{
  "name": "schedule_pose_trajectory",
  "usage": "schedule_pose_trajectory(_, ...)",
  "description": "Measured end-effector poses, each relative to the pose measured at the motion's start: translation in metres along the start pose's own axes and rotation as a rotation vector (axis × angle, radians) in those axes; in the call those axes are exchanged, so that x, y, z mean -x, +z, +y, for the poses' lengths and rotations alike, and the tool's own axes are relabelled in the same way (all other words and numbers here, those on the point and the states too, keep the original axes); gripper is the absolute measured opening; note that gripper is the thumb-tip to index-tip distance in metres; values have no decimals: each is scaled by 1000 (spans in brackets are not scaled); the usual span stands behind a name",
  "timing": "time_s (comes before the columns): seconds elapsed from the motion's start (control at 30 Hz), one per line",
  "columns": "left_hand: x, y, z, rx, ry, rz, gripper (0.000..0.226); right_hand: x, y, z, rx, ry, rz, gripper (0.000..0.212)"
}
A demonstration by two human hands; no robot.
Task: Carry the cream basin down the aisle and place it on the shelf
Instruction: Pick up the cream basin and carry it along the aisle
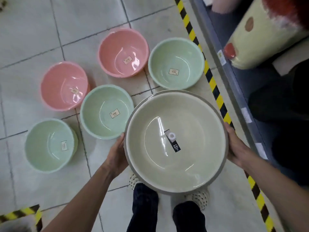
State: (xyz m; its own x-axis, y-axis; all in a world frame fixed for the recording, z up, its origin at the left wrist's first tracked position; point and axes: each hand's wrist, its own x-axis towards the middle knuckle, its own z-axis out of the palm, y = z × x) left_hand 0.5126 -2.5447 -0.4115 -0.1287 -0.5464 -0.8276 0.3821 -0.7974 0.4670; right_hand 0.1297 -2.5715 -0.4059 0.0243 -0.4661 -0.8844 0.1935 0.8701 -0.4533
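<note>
The round cream plastic basin (192, 164) is being gripped at nine o'clock by the left hand (117, 153) and at three by the right hand (235, 146), seemingly for balance.

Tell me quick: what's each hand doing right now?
Left hand: holding the left rim of the large round cream plastic basin.
Right hand: holding the right rim of the same basin.
</note>
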Motion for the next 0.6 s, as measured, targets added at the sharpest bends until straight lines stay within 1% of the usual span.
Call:
schedule_pose_trajectory(0.17,36,-56,30,193,120,90,52,-5,97,-54,143,17,-47,51)
schedule_pose_trajectory(0.3,53,-109,53,355,143,144,52,-15,182,-83,254,21,-105,48)
schedule_pose_trajectory(0.37,57,-136,66,374,143,179,58,-21,221,-91,297,26,-130,49)
schedule_pose_trajectory(0.43,60,-163,78,397,153,224,72,-23,261,-98,326,13,-152,51)
schedule_pose_trajectory(0.47,60,-176,84,395,162,242,79,-24,280,-100,336,-2,-166,53)
schedule_pose_trajectory(0.5,60,-187,90,394,172,262,79,-25,297,-100,345,-13,-176,58)
schedule_pose_trajectory(0.57,54,-207,101,390,182,278,65,-34,324,-98,333,-19,-184,65)
schedule_pose_trajectory(0.6,50,-217,107,385,180,289,59,-40,335,-97,316,-20,-180,62)
